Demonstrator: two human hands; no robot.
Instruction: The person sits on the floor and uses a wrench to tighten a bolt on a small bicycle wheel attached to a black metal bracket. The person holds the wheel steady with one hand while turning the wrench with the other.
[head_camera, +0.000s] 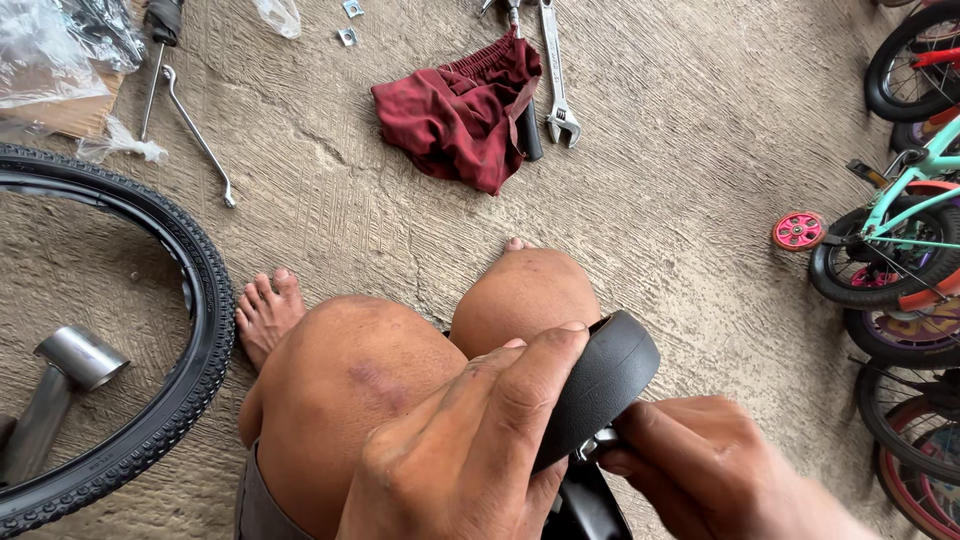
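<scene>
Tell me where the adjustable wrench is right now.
The adjustable wrench lies on the concrete floor at the top centre of the head view, just right of the crumpled red cloth, well beyond the knees.

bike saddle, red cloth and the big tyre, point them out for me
black saddle (600, 385), head view, on its curved padded top
red cloth (455, 110), head view, on its crumpled middle
black tyre (205, 330), head view, on the knobbly tread at its right side

Black saddle (600, 385) is seen. Cloth (460, 110) is dark red. Tyre (190, 330) is black, knobby-patterned. Small wheel (798, 231) is pink. Bike frame (905, 195) is turquoise.
</scene>
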